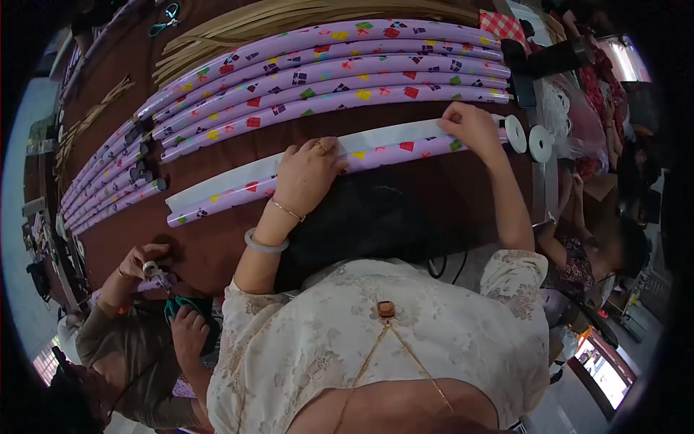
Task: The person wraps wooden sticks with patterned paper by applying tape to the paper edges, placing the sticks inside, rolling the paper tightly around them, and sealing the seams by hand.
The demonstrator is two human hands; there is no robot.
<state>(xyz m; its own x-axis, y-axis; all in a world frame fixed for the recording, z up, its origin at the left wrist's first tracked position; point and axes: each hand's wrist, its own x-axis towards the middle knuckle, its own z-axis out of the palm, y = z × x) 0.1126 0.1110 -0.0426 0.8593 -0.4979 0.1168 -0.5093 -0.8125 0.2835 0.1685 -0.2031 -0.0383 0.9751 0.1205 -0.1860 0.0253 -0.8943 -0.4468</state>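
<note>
A long lilac roll [390, 155] with coloured printed shapes lies across the brown table in front of me, its white inner side [235, 176] showing as a loose strip along the far edge. My left hand [307, 170] rests over the middle of the roll, fingers bent and close together on the paper. Near the roll's right end, my right hand [470, 130] pinches the edge of the white strip between thumb and fingers. Two white tape-like reels [540, 144] stand just right of that end.
Several finished-looking lilac rolls [332, 96] lie beyond, with more at the left [116, 173]. Brown strips [289, 18] lie behind them. A dark phone [523, 85] sits at the right. At the lower left a co-worker's hands [189, 329] hold teal scissors [179, 304] and a small reel.
</note>
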